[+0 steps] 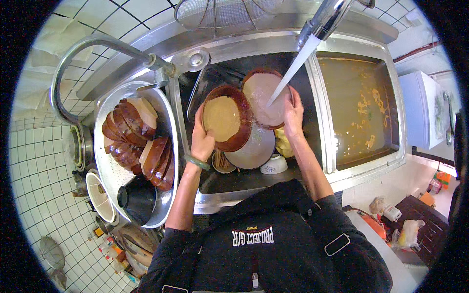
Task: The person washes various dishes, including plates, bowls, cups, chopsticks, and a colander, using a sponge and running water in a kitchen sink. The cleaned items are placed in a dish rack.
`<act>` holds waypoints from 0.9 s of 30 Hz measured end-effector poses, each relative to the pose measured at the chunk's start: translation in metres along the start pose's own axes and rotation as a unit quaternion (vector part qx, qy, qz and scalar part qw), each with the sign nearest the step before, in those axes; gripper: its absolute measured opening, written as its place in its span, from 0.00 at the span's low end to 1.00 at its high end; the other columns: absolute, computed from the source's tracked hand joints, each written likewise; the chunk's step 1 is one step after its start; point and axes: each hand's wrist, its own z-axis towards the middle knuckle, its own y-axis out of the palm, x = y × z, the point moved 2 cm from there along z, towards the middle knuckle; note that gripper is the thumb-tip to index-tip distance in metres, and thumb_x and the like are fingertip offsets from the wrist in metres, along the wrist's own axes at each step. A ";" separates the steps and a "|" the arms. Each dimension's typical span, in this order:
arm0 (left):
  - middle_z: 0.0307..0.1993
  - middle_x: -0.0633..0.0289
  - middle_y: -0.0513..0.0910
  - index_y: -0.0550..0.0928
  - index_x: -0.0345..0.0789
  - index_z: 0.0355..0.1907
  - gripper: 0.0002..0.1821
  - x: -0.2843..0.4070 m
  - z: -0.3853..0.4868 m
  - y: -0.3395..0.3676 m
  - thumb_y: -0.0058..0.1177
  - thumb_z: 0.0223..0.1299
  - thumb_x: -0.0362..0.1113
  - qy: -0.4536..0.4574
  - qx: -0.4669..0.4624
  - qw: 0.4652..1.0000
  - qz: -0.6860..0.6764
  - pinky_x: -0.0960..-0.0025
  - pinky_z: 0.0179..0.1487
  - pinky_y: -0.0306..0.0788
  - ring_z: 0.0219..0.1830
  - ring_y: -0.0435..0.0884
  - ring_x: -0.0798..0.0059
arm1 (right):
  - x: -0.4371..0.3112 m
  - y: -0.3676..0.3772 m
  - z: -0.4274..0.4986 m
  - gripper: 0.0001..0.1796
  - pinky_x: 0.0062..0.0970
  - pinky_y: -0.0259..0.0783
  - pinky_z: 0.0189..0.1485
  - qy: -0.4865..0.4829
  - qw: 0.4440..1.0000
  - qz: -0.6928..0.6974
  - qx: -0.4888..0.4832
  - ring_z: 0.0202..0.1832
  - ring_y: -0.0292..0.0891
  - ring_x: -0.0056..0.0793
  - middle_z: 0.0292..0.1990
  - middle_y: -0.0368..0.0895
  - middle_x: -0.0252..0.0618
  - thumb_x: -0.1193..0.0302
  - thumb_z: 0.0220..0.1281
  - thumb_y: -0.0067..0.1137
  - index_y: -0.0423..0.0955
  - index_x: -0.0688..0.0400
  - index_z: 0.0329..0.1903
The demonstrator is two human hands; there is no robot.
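My left hand (203,137) grips a brown bowl with a tan inside (221,119), tilted over the middle sink basin. At the right, my right hand (294,113) holds a second brown bowl (265,97) by its rim, and a stream of water (293,71) from the faucet (322,23) runs into it. The two bowls touch or overlap at their near edges. Beneath them in the basin lie a round grey-white dish (256,148), a small white bowl with a floral mark (274,164), a container of chopsticks (222,162) and something pale yellow (284,144), partly hidden.
Left of the basin, an oval metal tub (104,161) holds stacked brown bowls (128,121) and a black bowl (137,199). A second faucet (106,40) arches above it. The right basin (359,113) contains murky water with floating scraps. A wire mesh strainer (220,14) is behind.
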 end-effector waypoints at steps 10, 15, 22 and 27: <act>0.60 0.60 0.71 0.67 0.33 0.63 0.26 -0.078 0.011 0.039 0.43 0.69 0.47 -0.296 0.115 0.901 -0.294 0.64 0.61 0.64 0.59 0.70 0.68 | -0.038 -0.018 0.018 0.18 0.34 0.73 0.41 0.002 0.939 -0.341 -0.052 0.36 0.81 0.35 0.31 0.83 0.51 0.62 0.62 0.54 0.78 0.67 0.40; 0.58 0.59 0.73 0.68 0.35 0.61 0.28 -0.086 0.000 0.057 0.37 0.68 0.53 -0.274 0.048 0.851 -0.445 0.62 0.60 0.66 0.60 0.69 0.67 | -0.041 -0.003 0.009 0.21 0.40 0.74 0.38 -0.088 0.837 -0.516 -0.163 0.35 0.81 0.47 0.29 0.82 0.53 0.57 0.58 0.57 0.78 0.65 0.36; 0.59 0.58 0.71 0.68 0.36 0.61 0.26 -0.082 0.007 0.070 0.35 0.68 0.50 -0.221 0.071 0.855 -0.464 0.61 0.60 0.66 0.60 0.69 0.67 | -0.051 0.070 -0.008 0.29 0.49 0.60 0.62 -0.393 0.571 -0.713 -0.103 0.62 0.63 0.50 0.64 0.61 0.52 0.70 0.59 0.48 0.58 0.60 0.64; 0.58 0.58 0.72 0.67 0.37 0.61 0.24 -0.081 0.017 0.059 0.33 0.69 0.47 -0.247 0.112 0.856 -0.441 0.63 0.59 0.67 0.58 0.71 0.66 | -0.031 0.076 -0.043 0.22 0.46 0.60 0.62 -0.278 0.721 -0.397 -0.495 0.59 0.62 0.58 0.55 0.70 0.55 0.69 0.59 0.49 0.69 0.58 0.57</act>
